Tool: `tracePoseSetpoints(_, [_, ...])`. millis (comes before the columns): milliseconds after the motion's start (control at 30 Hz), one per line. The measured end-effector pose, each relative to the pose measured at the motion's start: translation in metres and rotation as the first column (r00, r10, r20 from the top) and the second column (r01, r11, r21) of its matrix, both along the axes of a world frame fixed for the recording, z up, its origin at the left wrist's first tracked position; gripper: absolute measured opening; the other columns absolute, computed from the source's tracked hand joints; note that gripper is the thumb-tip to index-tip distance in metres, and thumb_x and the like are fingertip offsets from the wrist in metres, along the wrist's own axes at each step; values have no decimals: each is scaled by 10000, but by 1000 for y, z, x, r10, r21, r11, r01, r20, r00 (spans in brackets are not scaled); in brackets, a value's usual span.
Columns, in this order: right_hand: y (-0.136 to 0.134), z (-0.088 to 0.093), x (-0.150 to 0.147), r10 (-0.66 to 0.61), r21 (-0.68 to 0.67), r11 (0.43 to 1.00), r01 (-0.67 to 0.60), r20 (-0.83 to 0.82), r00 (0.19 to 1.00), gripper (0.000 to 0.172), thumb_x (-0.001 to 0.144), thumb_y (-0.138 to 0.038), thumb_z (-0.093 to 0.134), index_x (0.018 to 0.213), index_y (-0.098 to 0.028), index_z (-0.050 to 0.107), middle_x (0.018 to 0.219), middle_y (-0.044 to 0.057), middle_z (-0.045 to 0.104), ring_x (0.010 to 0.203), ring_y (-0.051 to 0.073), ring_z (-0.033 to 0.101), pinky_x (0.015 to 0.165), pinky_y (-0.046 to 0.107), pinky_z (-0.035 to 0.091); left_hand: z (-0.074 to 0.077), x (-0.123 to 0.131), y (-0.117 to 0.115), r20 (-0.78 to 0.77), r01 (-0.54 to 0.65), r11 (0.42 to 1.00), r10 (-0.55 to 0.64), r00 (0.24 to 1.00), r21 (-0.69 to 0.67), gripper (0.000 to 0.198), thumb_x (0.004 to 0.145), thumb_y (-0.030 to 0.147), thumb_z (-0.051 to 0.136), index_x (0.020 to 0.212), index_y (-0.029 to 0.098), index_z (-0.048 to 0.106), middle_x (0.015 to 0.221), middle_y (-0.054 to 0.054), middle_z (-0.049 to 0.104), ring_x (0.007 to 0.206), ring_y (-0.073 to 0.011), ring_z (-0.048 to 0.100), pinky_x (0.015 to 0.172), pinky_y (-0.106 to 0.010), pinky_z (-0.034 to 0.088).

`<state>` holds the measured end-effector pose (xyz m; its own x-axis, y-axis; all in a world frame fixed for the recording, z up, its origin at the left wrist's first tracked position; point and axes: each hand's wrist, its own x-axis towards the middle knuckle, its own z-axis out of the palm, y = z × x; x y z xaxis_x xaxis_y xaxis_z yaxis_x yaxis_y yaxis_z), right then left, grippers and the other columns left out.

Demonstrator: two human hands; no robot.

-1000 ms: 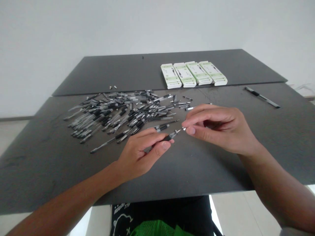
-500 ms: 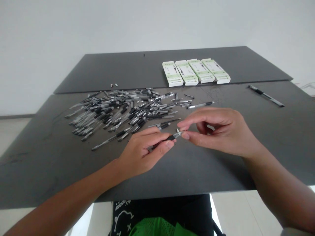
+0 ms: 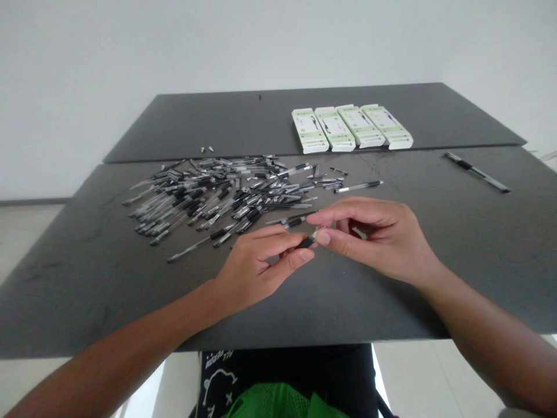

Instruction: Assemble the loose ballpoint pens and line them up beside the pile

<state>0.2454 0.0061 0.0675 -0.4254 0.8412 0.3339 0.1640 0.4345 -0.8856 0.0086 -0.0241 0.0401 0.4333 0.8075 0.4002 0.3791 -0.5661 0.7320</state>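
Note:
My left hand (image 3: pixel 261 258) is closed around a pen (image 3: pixel 307 241), its black grip showing between thumb and forefinger. The pen's tip end points right and a little away from me. At that end, the thumb and forefinger of my right hand (image 3: pixel 374 235) pinch the pen's pale tip; the fingers hide most of it. Just beyond the hands lies a pile of clear and black pen parts (image 3: pixel 187 203), with barrels, grips and thin refills mixed together. A single pen (image 3: pixel 359 186) rests at the pile's right side.
Several white and green boxes (image 3: pixel 311 132) lie side by side on the far table. One pen (image 3: pixel 476 172) lies apart at the right. Two small pale tips (image 3: pixel 211 149) sit behind the pile, and a tiny black piece (image 3: pixel 260 97) is near the far edge.
My right fingers have closed in on the pen's tip, which is now mostly covered. The view has shifted slightly, and the pile looks the same.

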Motion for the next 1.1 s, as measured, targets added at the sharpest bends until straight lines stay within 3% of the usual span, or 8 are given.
tracePoseSetpoints(200, [-1, -11, -10, -72, -148, 988, 49, -149, 986, 231, 781, -455, 997, 883, -283, 880, 768, 5, 799, 644, 158, 655, 574, 299, 506, 0, 3, -3, 72, -1, 998, 6, 997, -63, 262, 1093, 344, 695, 904, 218, 825, 808, -9, 779, 729, -143, 718, 688, -250, 546])
tracePoseSetpoints(300, [-2, -13, -13, 17, -157, 986, -50, -206, 978, 355, 867, -575, 905, 1101, -309, 896, 1100, 49, 877, 1010, 247, 799, 874, 387, 633, -1, 5, -5, 153, 12, 988, 11, 988, -154, 217, 1084, 300, 711, 923, 230, 838, 887, -12, 837, 804, -153, 771, 764, -256, 596])
tracePoseSetpoints(400, [-7, -12, -17, 105, -234, 957, -172, -274, 956, 302, 1035, -516, 742, 1264, -359, 862, 1424, 28, 798, 1332, 275, 738, 1088, 455, 614, -1, 6, -7, 198, 30, 979, 10, 980, -199, 212, 1082, 268, 712, 918, 223, 841, 911, -10, 849, 824, -148, 782, 779, -250, 598])
tracePoseSetpoints(533, [-9, -20, -27, -14, -303, 948, -92, -330, 944, 129, 927, -379, 890, 1053, -357, 904, 1120, 15, 881, 1143, 247, 806, 996, 412, 657, 0, 6, -8, 175, 34, 978, 3, 985, -205, 251, 1096, 303, 698, 914, 214, 848, 876, -5, 855, 805, -148, 790, 747, -253, 579])
tracePoseSetpoints(633, [-8, -27, -30, -25, -309, 944, -116, -417, 909, 280, 763, -384, 1018, 1012, -348, 893, 1056, 0, 868, 1024, 209, 797, 967, 349, 638, 0, 7, -9, 198, 65, 952, -5, 980, -298, 282, 1112, 331, 670, 938, 209, 856, 874, -6, 876, 763, -145, 808, 704, -245, 598])
tracePoseSetpoints(833, [-11, -25, -32, 141, -448, 818, -361, -453, 880, 414, 1053, -573, 678, 1330, -315, 845, 809, 26, 793, 632, 159, 624, 622, 318, 578, -1, 9, -10, 297, 126, 919, -10, 955, -374, 261, 1115, 299, 659, 994, 197, 867, 948, -24, 895, 817, -144, 842, 773, -223, 658])
tracePoseSetpoints(1000, [-11, -27, -37, -9, -394, 901, -182, -437, 899, 209, 816, -395, 977, 943, -266, 873, 968, 29, 829, 811, 172, 719, 646, 264, 594, -6, 10, -10, 289, 160, 909, -46, 956, -385, 324, 1134, 345, 630, 991, 196, 879, 928, -35, 891, 841, -160, 847, 791, -235, 655])
tracePoseSetpoints(1100, [-11, -29, -35, 51, -465, 831, -305, -482, 875, 435, 890, -569, 883, 1207, -274, 850, 1178, 74, 825, 752, 152, 683, 571, 254, 562, -7, 11, -11, 310, 182, 889, -47, 950, -421, 324, 1134, 353, 635, 1009, 184, 881, 961, -45, 891, 845, -146, 837, 803, -217, 646])
